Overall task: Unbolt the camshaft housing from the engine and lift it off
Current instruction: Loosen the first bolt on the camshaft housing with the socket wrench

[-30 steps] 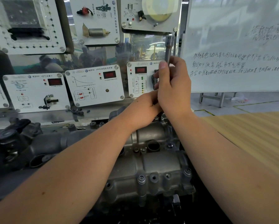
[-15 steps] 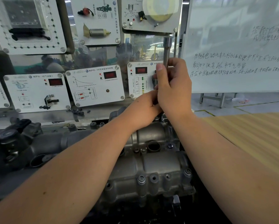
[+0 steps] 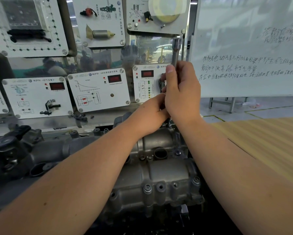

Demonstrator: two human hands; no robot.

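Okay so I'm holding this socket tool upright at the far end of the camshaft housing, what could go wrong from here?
1. Your right hand grips the socket tool high on its shaft, so it may tilt and slip off the bolt.
2. Your left hand sits at its base and could get pinched.
3. Bolts still show along the near edge of the camshaft housing, so lifting now would probably bind.

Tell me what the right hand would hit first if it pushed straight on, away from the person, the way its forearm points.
Probably the sensor panel with the red display, directly behind the right hand, which grips the metal tool shaft. Depth is unclear in this single view, so the gap cannot be judged.
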